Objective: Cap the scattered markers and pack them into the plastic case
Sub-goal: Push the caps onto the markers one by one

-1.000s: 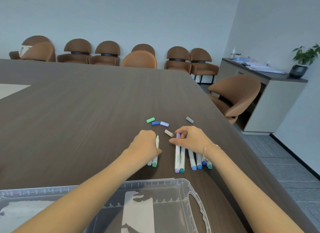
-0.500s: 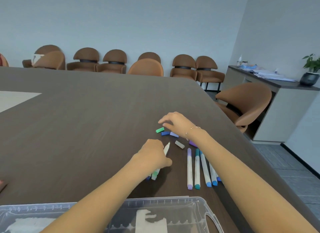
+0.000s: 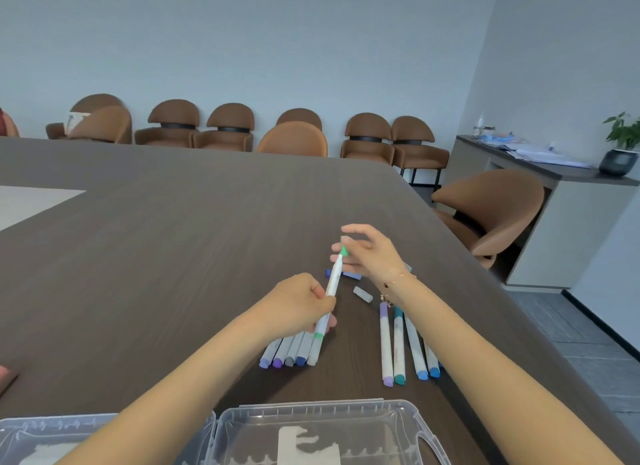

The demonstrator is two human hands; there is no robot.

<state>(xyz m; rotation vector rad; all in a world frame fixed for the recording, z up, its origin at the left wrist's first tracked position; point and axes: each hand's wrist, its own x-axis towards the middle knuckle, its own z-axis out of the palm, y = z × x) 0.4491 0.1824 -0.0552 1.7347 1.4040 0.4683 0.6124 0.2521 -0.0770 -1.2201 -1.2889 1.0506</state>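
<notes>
The green cap (image 3: pixel 344 251), now lifted off the bench (image 3: pixel 173 256), is pinched by the right hand (image 3: pixel 367 253) onto the marker (image 3: pixel 330 291) gripped by the left hand (image 3: pixel 298 305), so one capping is nearly done.

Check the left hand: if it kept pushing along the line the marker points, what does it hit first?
The left hand aims the marker up and away; its green-capped tip already sits at the right hand fingers. That hand comes first; depth is hard to judge.

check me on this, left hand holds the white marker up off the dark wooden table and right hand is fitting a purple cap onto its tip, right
Not quite: the cap is green, not purple. The head view shows the right hand fitting a green cap onto the white marker, which the left hand holds above the dark wooden table.
</notes>
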